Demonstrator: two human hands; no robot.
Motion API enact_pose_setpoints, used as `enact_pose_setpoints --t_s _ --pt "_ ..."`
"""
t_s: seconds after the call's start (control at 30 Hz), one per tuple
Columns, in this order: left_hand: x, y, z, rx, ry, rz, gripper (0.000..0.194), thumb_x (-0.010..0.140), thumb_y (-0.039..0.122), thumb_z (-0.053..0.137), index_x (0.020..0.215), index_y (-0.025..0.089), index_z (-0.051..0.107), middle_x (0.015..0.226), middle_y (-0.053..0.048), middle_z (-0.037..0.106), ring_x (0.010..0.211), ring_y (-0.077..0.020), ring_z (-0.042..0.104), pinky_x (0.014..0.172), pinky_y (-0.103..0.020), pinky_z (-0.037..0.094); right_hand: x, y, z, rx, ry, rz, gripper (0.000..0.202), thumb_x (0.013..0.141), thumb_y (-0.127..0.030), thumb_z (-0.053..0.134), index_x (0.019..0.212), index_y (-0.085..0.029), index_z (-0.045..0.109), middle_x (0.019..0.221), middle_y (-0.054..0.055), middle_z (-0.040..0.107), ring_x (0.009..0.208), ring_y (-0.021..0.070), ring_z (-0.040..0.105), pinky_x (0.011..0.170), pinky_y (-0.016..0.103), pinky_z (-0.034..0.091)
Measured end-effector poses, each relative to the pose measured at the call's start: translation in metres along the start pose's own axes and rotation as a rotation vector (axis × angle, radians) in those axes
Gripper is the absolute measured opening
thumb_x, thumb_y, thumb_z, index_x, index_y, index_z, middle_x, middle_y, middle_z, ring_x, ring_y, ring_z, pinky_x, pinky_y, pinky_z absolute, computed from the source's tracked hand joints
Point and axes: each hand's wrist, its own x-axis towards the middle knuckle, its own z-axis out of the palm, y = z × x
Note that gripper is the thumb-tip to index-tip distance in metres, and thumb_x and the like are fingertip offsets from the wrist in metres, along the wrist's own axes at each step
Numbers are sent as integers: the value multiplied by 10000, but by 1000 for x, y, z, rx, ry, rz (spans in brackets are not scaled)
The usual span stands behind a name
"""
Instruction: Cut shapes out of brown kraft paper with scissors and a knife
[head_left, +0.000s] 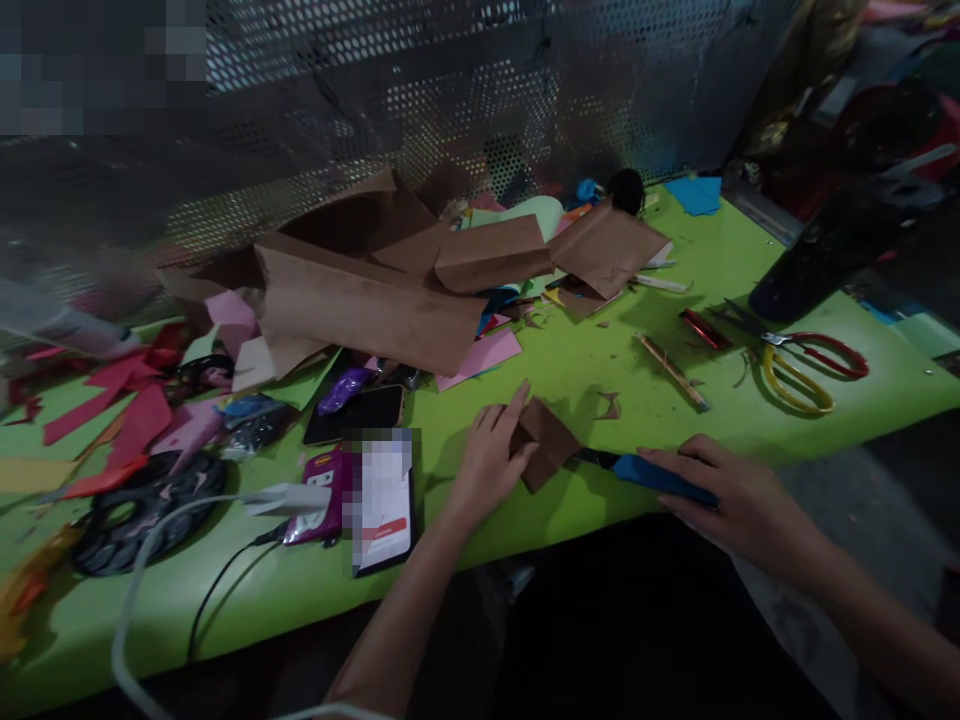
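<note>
A small folded piece of brown paper (551,447) lies near the table's front edge. My left hand (493,447) rests on its left side, the thumb on the paper and the index finger stretched out. In my right hand (716,490) is a blue-handled cutter (664,478), fingers wrapped round the handle. Its dark blade points left and meets the right corner of the paper. A small brown scrap (608,405) lies just behind the blade.
Scissors (780,340), a red object (703,328) and a thin stick (673,372) lie to the right. Large brown paper (367,305) covers the back. A lit phone (384,510), a purple power strip (319,500), cables and a tape roll (150,515) are left.
</note>
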Motion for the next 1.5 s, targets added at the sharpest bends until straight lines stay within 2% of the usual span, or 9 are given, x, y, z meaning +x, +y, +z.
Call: enact_pose_setpoints --t_s 0.13,0.33,0.57,0.73,0.93,1.0,1.1,1.27,1.5 --pt "-2 1 0 34 33 7 775 858 174 635 1550 278 302 1149 -87 659 1118 -288 551 961 -460 422 7 6 -2 -71 86 30 414 983 -378 510 1386 -308 572 1041 74 641 793 199 666 639 302 540" --pt "-7 2 0 4 105 59 405 861 137 605 1254 236 608 1138 -64 701 1092 -260 592 958 -428 438 22 7 3 -107 94 21 420 988 -345 507 1404 -305 549 1041 79 635 824 218 662 641 308 524" --pt "-9 3 0 -11 121 67 417 857 129 598 1257 247 590 1163 -58 695 1086 -253 605 963 -431 445 37 -3 6 -95 -11 -7 423 967 -283 532 1388 -292 578 1055 85 631 841 232 652 678 323 505" --pt "-9 1 1 3 109 55 404 883 151 593 1274 252 593 1158 -63 676 1106 -256 587 953 -424 459 32 -1 7 -61 -55 -65 444 949 -309 568 1391 -338 570 1045 61 625 791 203 642 675 319 506" --pt "-11 5 1 50 96 80 386 924 120 534 1276 265 592 1502 -83 470 1381 -268 419 1109 -498 379 21 0 11 -5 -88 -101 451 959 -325 552 1410 -343 542 1059 57 628 784 187 646 675 311 509" --pt "-11 5 4 33 39 129 414 941 83 465 1294 261 586 1540 -73 448 1411 -240 402 1132 -489 369 20 -6 14 -7 -99 -112 459 953 -302 557 1411 -332 534 1063 61 624 785 189 652 664 307 508" --pt "-10 2 7 -9 -123 191 513 938 32 371 1358 261 557 1536 -60 468 1426 -204 402 1157 -485 352 18 -19 18 -5 -109 -112 460 939 -268 573 1396 -305 539 1063 64 625 781 194 662 655 306 513" --pt "-5 -2 6 4 -289 186 579 924 33 383 1429 286 507 1588 -44 388 1493 -212 289 1191 -525 286 18 -34 24 17 -135 -125 453 944 -306 588 1393 -297 531 1068 62 639 770 190 667 653 303 522" --pt "-4 4 0 130 -392 212 490 1024 257 378 1513 266 404 1642 -49 267 1524 -217 193 1226 -473 204 17 -32 29 51 -108 -144 446 954 -301 572 1398 -300 527 1104 65 641 795 198 676 664 318 531"
